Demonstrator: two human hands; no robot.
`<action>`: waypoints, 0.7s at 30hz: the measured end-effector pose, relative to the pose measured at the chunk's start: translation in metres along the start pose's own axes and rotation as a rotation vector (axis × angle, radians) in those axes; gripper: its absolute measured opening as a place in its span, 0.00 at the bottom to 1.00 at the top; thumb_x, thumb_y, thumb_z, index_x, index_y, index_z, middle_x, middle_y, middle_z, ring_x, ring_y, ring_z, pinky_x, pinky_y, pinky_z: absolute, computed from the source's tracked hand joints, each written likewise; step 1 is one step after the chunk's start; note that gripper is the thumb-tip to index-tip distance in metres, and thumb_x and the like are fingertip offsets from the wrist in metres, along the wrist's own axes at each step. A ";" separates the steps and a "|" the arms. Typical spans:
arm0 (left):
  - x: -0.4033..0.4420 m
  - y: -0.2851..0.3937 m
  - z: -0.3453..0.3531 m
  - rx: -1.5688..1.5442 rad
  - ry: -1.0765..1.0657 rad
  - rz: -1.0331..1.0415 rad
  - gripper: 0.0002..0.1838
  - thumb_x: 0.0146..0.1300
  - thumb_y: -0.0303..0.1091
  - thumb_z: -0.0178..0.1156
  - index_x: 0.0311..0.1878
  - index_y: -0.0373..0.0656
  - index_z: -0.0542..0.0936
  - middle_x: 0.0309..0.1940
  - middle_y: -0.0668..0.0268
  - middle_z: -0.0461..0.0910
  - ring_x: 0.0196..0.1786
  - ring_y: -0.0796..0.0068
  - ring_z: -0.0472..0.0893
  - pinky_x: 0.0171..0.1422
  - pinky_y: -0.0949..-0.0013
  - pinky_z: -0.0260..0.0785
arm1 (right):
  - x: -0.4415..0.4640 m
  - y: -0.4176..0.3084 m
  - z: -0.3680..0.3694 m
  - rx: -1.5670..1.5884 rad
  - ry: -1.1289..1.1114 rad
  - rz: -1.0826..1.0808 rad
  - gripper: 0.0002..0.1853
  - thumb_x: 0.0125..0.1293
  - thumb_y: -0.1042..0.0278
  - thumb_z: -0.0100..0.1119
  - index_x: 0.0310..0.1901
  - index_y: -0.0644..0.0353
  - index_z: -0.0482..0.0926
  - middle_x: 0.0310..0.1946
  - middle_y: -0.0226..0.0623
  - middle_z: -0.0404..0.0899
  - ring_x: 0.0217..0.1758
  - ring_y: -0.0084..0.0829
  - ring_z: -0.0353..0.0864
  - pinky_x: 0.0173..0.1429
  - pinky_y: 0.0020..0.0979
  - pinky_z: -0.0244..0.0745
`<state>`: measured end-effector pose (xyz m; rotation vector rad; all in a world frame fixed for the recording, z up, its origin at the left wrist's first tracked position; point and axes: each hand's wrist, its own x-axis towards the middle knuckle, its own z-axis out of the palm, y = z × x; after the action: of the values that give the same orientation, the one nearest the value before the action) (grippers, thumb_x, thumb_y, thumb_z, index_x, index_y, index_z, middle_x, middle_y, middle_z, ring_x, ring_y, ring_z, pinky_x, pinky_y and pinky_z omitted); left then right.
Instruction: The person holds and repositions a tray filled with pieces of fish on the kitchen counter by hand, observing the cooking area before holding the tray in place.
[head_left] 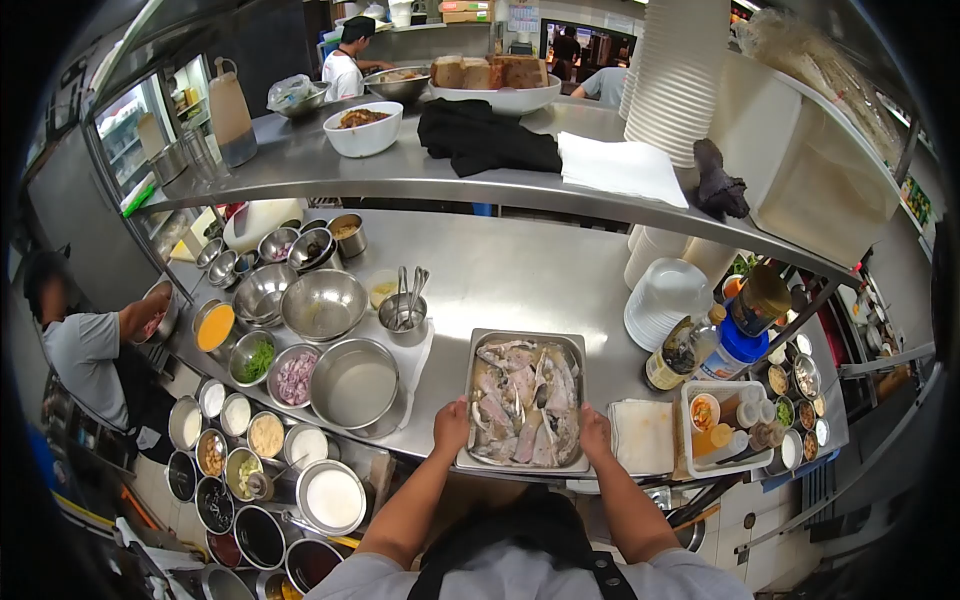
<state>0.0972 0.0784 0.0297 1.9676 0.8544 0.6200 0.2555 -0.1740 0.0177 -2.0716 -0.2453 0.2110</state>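
A rectangular steel tray [466, 452] sits at the front edge of the steel counter, filled with pale pieces of raw fish [525, 400] in some liquid. My left hand [452, 427] grips the tray's left side, its fingers curled at the rim. On the opposite side my right hand [596, 434] holds the right rim in the same way. The fingertips of both hands are partly hidden by the tray's edge. Just right of my right hand lies a folded white cloth [642, 437].
Steel bowls, including a large one [354, 385], crowd the counter's left. A white bin of bottles [690, 425], a sauce bottle [668, 362] and stacked plates [660, 305] stand right. An overhead shelf [400, 180] spans the counter. A co-worker [85, 350] stands far left.
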 end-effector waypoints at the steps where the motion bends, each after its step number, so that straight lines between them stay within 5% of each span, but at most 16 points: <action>1: 0.000 0.002 -0.001 0.007 -0.005 0.001 0.25 0.69 0.46 0.45 0.27 0.32 0.76 0.25 0.44 0.75 0.32 0.42 0.75 0.37 0.52 0.64 | -0.002 -0.006 -0.002 -0.011 0.003 -0.011 0.28 0.71 0.49 0.41 0.27 0.70 0.73 0.21 0.51 0.71 0.26 0.41 0.68 0.35 0.41 0.64; 5: -0.002 0.005 -0.002 -0.038 -0.015 -0.027 0.25 0.69 0.46 0.45 0.27 0.32 0.75 0.23 0.45 0.74 0.30 0.45 0.73 0.37 0.53 0.64 | 0.000 0.000 -0.002 -0.040 0.005 -0.043 0.28 0.71 0.49 0.40 0.27 0.70 0.73 0.22 0.55 0.71 0.26 0.46 0.68 0.35 0.43 0.63; 8: 0.000 -0.005 0.003 -0.051 0.016 0.017 0.24 0.69 0.45 0.46 0.25 0.32 0.73 0.19 0.48 0.72 0.24 0.53 0.71 0.35 0.57 0.63 | 0.001 -0.001 -0.001 -0.088 0.042 -0.100 0.28 0.71 0.49 0.41 0.27 0.70 0.72 0.19 0.48 0.70 0.25 0.36 0.67 0.36 0.39 0.65; 13: -0.001 -0.002 0.002 0.004 -0.007 -0.023 0.25 0.70 0.45 0.46 0.26 0.32 0.75 0.18 0.49 0.73 0.24 0.58 0.74 0.35 0.58 0.64 | 0.000 -0.007 -0.005 -0.126 0.013 -0.122 0.27 0.71 0.50 0.41 0.27 0.70 0.73 0.20 0.52 0.71 0.25 0.39 0.68 0.35 0.41 0.65; 16: -0.011 0.009 0.003 -0.041 -0.026 -0.137 0.26 0.70 0.47 0.44 0.29 0.32 0.77 0.25 0.44 0.76 0.32 0.41 0.76 0.39 0.53 0.66 | 0.008 -0.007 -0.008 -0.175 0.019 -0.153 0.27 0.71 0.50 0.41 0.27 0.70 0.73 0.20 0.51 0.70 0.25 0.40 0.67 0.35 0.42 0.64; 21: -0.013 -0.004 0.011 -0.074 0.005 -0.077 0.24 0.70 0.46 0.44 0.31 0.32 0.78 0.26 0.44 0.77 0.33 0.43 0.76 0.40 0.54 0.67 | 0.015 -0.005 -0.010 -0.158 -0.063 -0.017 0.29 0.70 0.45 0.39 0.30 0.67 0.75 0.29 0.58 0.75 0.35 0.58 0.73 0.39 0.46 0.65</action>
<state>0.0956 0.0646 0.0193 1.8582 0.8936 0.6037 0.2717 -0.1759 0.0258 -2.2203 -0.3274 0.2535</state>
